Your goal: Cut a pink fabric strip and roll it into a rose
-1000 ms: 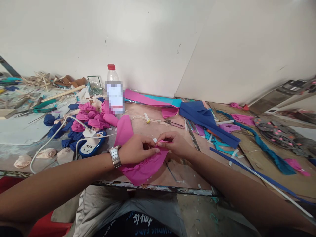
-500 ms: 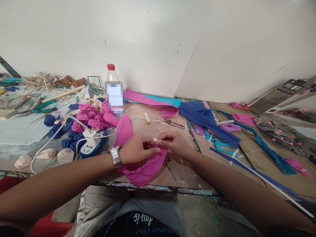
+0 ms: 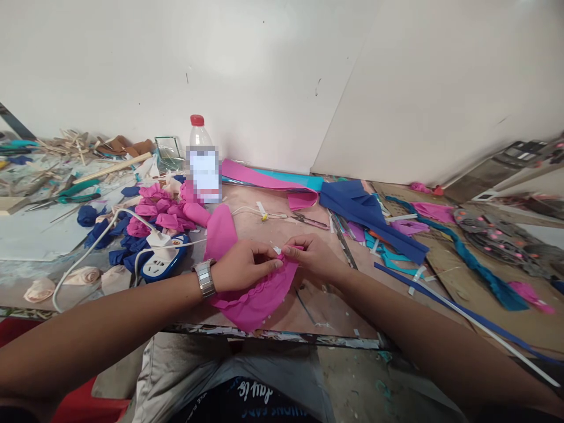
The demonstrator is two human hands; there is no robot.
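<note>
A long strip of pink fabric (image 3: pixel 258 296) lies across the front of the worktable, its near edge gathered into small ruffles. My left hand (image 3: pixel 244 265), with a metal watch on the wrist, is closed and pinches the gathered fabric at its top. My right hand (image 3: pixel 312 255) is closed too, fingertips meeting the left hand's on the same pink fabric. A small white bit shows between the fingertips; I cannot make out what it is.
A plastic bottle (image 3: pixel 202 164) with a red cap stands at the back. Left of it lie pink fabric rolls (image 3: pixel 163 211), blue rolls (image 3: pixel 103 232), a white power strip (image 3: pixel 161 261) and pliers (image 3: pixel 73 194). Scissors (image 3: pixel 308 220), blue cloth (image 3: pixel 365 214) and teal strips (image 3: pixel 476 267) lie right.
Both hands have stayed at the same spot, with only small finger movements gathering the pink fabric. The fabric's near end has drawn in slightly.
</note>
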